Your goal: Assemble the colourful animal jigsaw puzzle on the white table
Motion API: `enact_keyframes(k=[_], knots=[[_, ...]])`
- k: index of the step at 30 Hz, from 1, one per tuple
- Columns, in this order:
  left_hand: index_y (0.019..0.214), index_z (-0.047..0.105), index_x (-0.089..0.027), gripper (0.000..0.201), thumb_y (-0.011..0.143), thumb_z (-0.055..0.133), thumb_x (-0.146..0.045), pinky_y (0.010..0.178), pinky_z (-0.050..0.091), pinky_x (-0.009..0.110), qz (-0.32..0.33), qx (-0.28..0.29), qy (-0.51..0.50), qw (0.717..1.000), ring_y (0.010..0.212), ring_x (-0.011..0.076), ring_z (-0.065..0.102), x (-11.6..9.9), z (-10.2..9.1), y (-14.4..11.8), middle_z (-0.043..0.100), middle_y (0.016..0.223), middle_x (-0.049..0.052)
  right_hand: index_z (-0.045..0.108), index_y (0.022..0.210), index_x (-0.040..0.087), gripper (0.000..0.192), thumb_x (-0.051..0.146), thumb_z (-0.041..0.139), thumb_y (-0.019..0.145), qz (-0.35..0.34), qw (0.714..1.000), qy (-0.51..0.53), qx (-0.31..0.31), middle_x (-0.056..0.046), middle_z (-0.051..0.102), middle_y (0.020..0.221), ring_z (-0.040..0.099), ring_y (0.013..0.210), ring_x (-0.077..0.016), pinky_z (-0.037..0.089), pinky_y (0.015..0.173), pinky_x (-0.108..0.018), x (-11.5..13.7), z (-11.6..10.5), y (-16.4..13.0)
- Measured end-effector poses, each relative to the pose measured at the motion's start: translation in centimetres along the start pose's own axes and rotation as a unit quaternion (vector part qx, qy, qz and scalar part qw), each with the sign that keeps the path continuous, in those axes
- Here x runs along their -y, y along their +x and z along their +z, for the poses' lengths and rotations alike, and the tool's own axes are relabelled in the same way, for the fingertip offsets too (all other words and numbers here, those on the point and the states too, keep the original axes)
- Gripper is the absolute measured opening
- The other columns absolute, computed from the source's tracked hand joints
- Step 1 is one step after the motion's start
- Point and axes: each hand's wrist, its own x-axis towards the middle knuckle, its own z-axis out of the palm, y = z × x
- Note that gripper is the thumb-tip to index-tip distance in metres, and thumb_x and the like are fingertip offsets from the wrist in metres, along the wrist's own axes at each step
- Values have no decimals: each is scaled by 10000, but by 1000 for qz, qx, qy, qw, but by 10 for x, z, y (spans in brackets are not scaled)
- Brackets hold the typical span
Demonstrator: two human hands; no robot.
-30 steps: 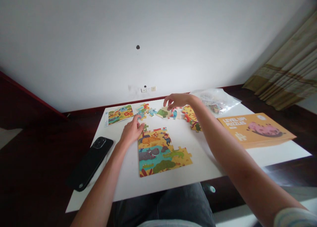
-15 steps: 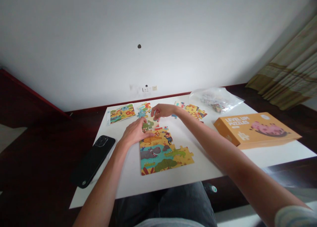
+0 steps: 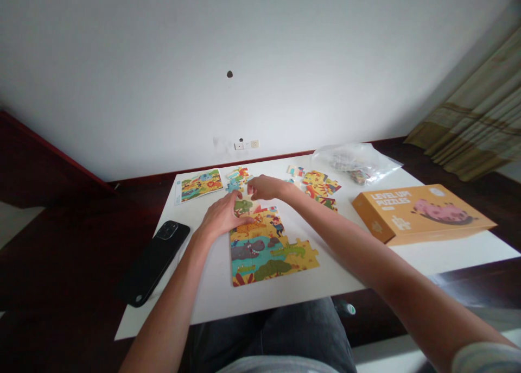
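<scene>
A partly built colourful animal puzzle (image 3: 266,248) lies on the white table (image 3: 358,259) in front of me. My left hand (image 3: 222,216) rests at the puzzle's top left corner, fingers spread on the table and the edge pieces. My right hand (image 3: 264,187) is just behind it, fingertips pinching a green tree piece (image 3: 243,205) at the puzzle's top edge. Loose pieces (image 3: 319,185) lie to the right of my right hand, and a few more pieces (image 3: 236,178) sit behind my hands.
A black phone (image 3: 152,261) lies at the table's left edge. A printed picture card (image 3: 199,184) sits at the back left. An orange puzzle box (image 3: 421,213) stands on the right, with a clear plastic bag (image 3: 354,161) of pieces behind it.
My right hand came back from the loose pieces at the far right to the puzzle's top edge with a piece. My left hand shifted slightly right onto the puzzle's corner.
</scene>
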Motion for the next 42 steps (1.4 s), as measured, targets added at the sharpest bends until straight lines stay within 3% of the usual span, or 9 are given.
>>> enact_keyframes(k=[7,13,20,29,34,42], knots=[[1235,568,-267,575,837,739,-645,787,475,338,18,-4,7,1000,1005,281,700,2,1,1,707,1168,66,756,1190,135,296,148,694,901,14,999,-29,-1,-156,765,1207,712,1139,-306,553,843,-322,9,4,-2],[1302,606,-301,586,841,754,-631,806,476,324,32,-4,10,999,997,265,694,3,1,1,691,1126,51,786,1083,140,220,274,773,909,5,997,-71,1,-174,759,1204,689,1194,-310,550,934,-336,11,2,-4],[1262,668,-309,493,868,747,-595,779,468,307,37,-13,-4,999,961,247,697,6,4,3,696,1091,39,794,1145,182,297,363,787,910,43,997,-58,19,-150,778,1180,723,1127,-306,562,943,-384,6,2,-2],[1203,712,-315,314,933,705,-473,776,450,301,30,-30,-8,999,919,230,693,5,4,3,702,1040,24,802,1160,212,280,333,772,910,39,997,-54,25,-138,784,1173,731,1116,-301,571,913,-370,6,4,-1],[1190,725,-331,303,931,709,-487,749,432,291,16,-33,-15,999,860,210,673,3,4,3,688,984,12,802,1162,208,306,383,759,913,34,999,-40,14,-128,790,1155,731,1110,-295,566,891,-343,-6,-8,-4],[1155,739,-340,289,923,715,-512,750,431,289,11,-57,-30,998,841,198,659,7,11,3,681,948,2,802,1159,167,272,234,720,908,140,987,-62,-56,-154,782,1186,734,1104,-301,566,903,-351,-52,-34,-14]])
